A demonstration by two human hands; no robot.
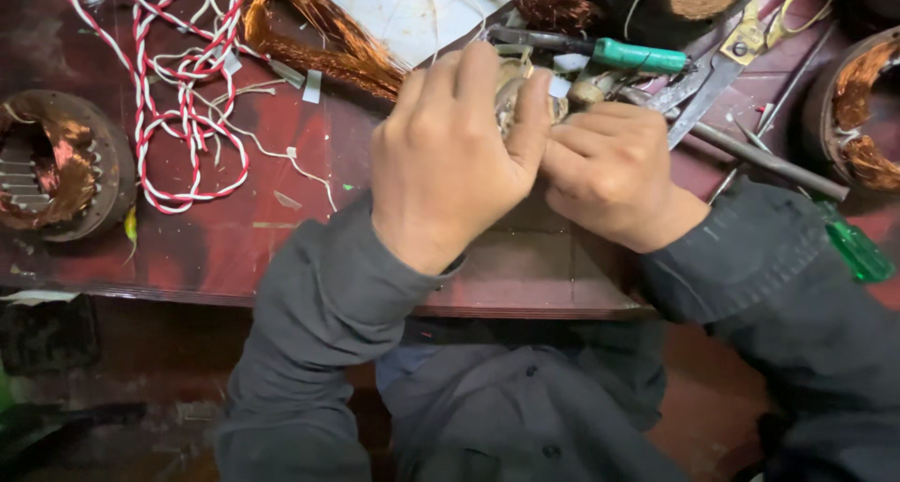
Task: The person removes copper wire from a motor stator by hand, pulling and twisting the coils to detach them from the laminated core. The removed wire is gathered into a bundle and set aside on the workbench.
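My left hand [450, 154] and my right hand [614, 168] are closed together around a small pale, tape-wrapped bundle [514, 93] with thin white threads, held just above the dark red workbench [234, 248]. Most of the bundle is hidden behind my fingers. My left thumb presses on its top. Both arms wear dark grey sleeves.
A red-and-white twisted wire [187, 69] loops at the left, beside loose copper wire [319, 41]. A round motor stator [56, 163] lies at far left, another [862, 116] at far right. Green-handled pliers [637, 55], scissors [741, 41], a metal rod [769, 158] and a green-handled screwdriver [858, 248] lie nearby.
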